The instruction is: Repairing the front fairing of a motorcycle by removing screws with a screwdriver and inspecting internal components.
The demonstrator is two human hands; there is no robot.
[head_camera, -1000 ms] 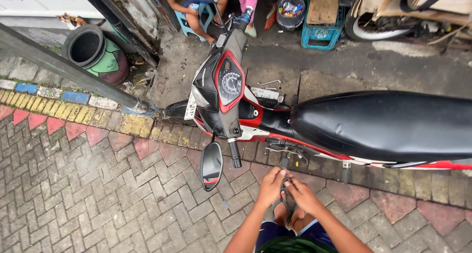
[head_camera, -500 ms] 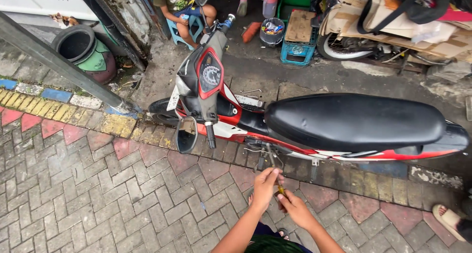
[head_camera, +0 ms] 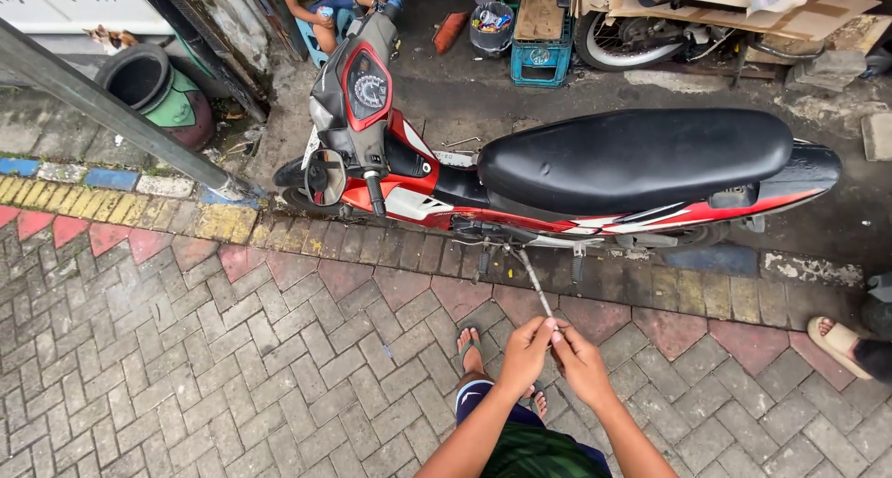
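Looking down from the head cam: both hands are pinched together on the near end of a thin grey metal rod (head_camera: 536,283). The left hand (head_camera: 525,350) and right hand (head_camera: 581,359) have their fingers curled shut around it, touching each other. The rod runs up and away to the underside of the red, white and black motorbike with the long black seat (head_camera: 632,167), meeting it near the footpeg area.

Around it: the bike is parked sideways along the yellow-painted kerb stones (head_camera: 223,222), so it sits right between the person and the yard behind. A slanted grey metal pole (head_camera: 111,116) cuts across the upper left, with a dark round pot painted green and red (head_camera: 153,92) behind it. Further back there's a blue plastic crate (head_camera: 539,60) with a wooden board on top, a grey bucket of scraps (head_camera: 491,25), flattened brown cardboard (head_camera: 743,4) over a spoked wheel, and a seated person (head_camera: 325,4) near the handlebar. Someone else's sandalled foot (head_camera: 836,343) pokes in at the right edge. The person's own feet in flip-flops are on the red and grey herringbone paving (head_camera: 186,348).

Top left is a white board (head_camera: 74,0), too cropped to say more.

Compared with half a second ago, the view has pulled back and the rod now looks stretched out longer between hands and bike.
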